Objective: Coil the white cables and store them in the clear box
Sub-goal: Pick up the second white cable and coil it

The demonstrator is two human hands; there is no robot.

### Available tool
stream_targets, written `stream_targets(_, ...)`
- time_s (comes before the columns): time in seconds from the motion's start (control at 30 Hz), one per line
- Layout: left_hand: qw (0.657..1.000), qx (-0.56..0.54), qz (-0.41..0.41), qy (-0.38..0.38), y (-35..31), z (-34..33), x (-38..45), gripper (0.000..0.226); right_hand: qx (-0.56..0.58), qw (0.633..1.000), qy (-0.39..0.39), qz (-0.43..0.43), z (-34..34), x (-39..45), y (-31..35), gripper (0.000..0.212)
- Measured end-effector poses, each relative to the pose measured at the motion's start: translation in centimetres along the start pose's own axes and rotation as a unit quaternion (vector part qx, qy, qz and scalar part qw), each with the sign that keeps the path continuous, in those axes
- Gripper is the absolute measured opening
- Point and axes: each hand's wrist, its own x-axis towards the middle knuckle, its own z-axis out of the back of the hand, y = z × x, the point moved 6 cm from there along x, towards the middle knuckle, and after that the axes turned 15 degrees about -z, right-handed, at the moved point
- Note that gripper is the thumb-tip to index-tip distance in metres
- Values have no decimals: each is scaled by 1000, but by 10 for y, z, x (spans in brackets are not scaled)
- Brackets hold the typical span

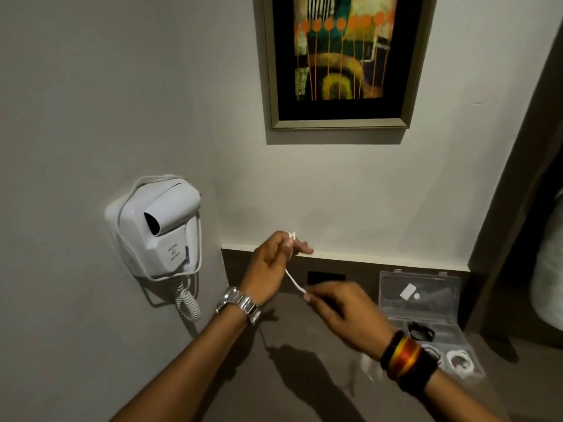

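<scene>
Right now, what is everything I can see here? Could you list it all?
white cable: one, white, stretched between both hands
clear box: one, transparent, open on the counter at right, lid against the wall
coiled cables: at least two, white, in the box's front compartments
black item: one, in the box, too small to identify
hair dryer: one, white, wall-mounted at left, curly cord below
framed painting: one, orange, green and black, on the wall above
counter: one, grey-brown
left hand: wristwatch, grip on the cable's upper end
right hand: striped bands, pinching the lower end
</scene>
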Motion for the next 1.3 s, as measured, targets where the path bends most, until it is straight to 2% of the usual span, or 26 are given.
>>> stream_targets(0.07,994,52,-1,91,-3,-6,-9,31,25,996,-83,36,37,11,7,22)
stream_targets(0.17,980,-107,69,156,-15,-20,-20,36,114,979,-169,8,75,31,-10,11)
stream_targets(0.23,955,-223,117,157,-22,-29,-21,35,206,962,-173,-41,67,40,-32,9)
stream_targets(0.3,925,-345,138,80,-27,-29,-14,30,259,953,-141,-71,39,38,-47,11)
stream_targets(0.37,880,-446,147,-68,-21,-16,-2,26,251,961,-73,-92,4,23,-50,18)
stream_targets(0.4,873,-448,137,-131,-15,-7,2,25,215,972,-26,-97,-11,13,-45,21)
stream_targets(0.43,890,-405,119,-170,-7,3,5,26,161,982,23,-92,-23,5,-35,24)
stream_targets(0.47,926,-315,97,-182,-3,12,6,28,104,990,62,-71,-31,-2,-24,28)
stream_targets(0.53,987,-87,35,-130,-3,23,3,32,32,997,67,-7,-26,-10,1,34)
stream_targets(0.6,999,38,2,-23,-3,19,-6,29,30,999,-16,37,6,-3,17,30)
stream_targets(0.67,996,22,33,81,-4,9,-18,30,44,991,-115,54,43,10,21,24)
stream_targets(0.73,979,-114,88,144,-11,-6,-28,35,94,982,-161,20,64,27,7,16)
stream_targets(0.77,966,-181,106,149,-15,-12,-30,36,132,978,-161,-12,64,35,-4,14)
stream_targets(0.83,938,-312,122,93,-23,-13,-26,30,199,967,-139,-81,45,44,-29,13)
stream_targets(0.9,894,-426,135,-35,-20,-2,-16,25,216,966,-91,-113,13,36,-43,16)
stream_targets(0.97,858,-466,134,-169,-6,17,-7,27,157,983,-1,-100,-16,16,-35,20)
stream_targets(1.0,864,-440,125,-209,1,26,-4,28,103,990,48,-82,-26,5,-23,22)
stream_targets(1.03,894,-372,113,-222,5,34,-4,29,49,993,89,-59,-34,-4,-10,26)
stream_targets(1.1,970,-153,78,-169,6,42,-7,30,-30,994,108,-4,-33,-15,15,31)
stream_targets(1.17,998,5,38,-50,8,38,-15,32,-61,997,22,41,-4,-8,32,30)
stream_targets(1.2,999,16,42,11,10,35,-21,31,-61,996,-29,58,14,-3,37,29)
stream_targets(1.23,996,-30,62,65,11,29,-27,32,-53,994,-70,68,30,5,37,29)
stream_targets(1.3,961,-221,104,127,2,12,-38,33,23,993,-100,58,53,22,29,25)
